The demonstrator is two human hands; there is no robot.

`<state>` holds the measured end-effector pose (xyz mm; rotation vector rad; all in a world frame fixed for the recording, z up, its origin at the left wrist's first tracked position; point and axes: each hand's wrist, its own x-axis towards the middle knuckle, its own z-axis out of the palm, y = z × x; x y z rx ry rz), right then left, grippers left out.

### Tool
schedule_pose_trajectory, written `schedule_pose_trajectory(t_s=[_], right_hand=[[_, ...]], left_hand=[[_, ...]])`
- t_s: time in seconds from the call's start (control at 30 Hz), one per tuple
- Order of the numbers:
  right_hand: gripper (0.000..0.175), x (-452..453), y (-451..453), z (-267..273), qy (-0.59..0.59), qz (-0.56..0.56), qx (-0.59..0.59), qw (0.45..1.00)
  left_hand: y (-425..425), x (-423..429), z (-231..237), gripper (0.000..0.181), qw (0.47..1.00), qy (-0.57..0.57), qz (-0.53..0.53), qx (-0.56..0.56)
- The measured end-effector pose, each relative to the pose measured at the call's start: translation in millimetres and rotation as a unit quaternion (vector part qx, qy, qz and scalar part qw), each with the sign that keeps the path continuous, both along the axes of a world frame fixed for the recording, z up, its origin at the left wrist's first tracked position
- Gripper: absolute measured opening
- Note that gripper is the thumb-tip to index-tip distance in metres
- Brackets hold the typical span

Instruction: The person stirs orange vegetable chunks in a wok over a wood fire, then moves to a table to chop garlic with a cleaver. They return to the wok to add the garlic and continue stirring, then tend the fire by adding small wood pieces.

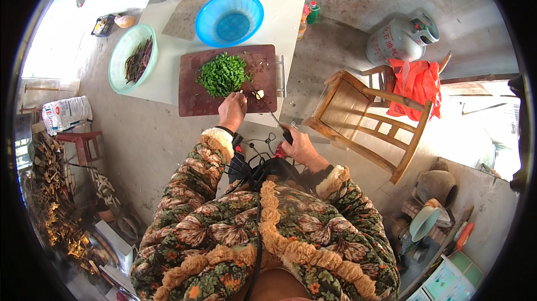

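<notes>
A reddish-brown cutting board [228, 110] lies at the near end of the pale table, a metal handle on its right side. A heap of chopped green leaves [222, 75] covers its middle. My left hand [233, 110] is over the board's front edge, fingers curled beside the heap; whether they pinch something small is unclear. In my right hand [304, 148] is the black handle of a kitchen knife [272, 113], its blade slanting up-left over the board. A pale piece, perhaps garlic [259, 94], is against the blade. Small scraps dot the board's right part.
Beyond the board stands a blue plastic basket [230, 19]. A pale green basket [147, 66] with dark reddish stalks sits at the table's left edge. To the right are a wooden chair [348, 112], a red plastic bag [413, 87] and a gas cylinder [394, 43]. Cables hang before me.
</notes>
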<state>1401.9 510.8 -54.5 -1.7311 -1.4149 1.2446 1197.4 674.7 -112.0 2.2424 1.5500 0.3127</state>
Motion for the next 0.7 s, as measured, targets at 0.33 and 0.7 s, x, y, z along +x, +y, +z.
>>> schedule_pose_trajectory(t_s=[0.33,0.7], right_hand=[[0.056,10.8,46.1,-13.5,-0.21,-0.034,0.083,0.974],[0.066,-22.1,67.2,-54.6,-0.273,0.012,0.093,0.957]], left_hand=[[-3.0,2.8,3.5,0.013,0.996,-0.087,0.021,0.006],[-10.1,-12.4,44.8,0.015,0.639,-0.607,0.149,-0.449]])
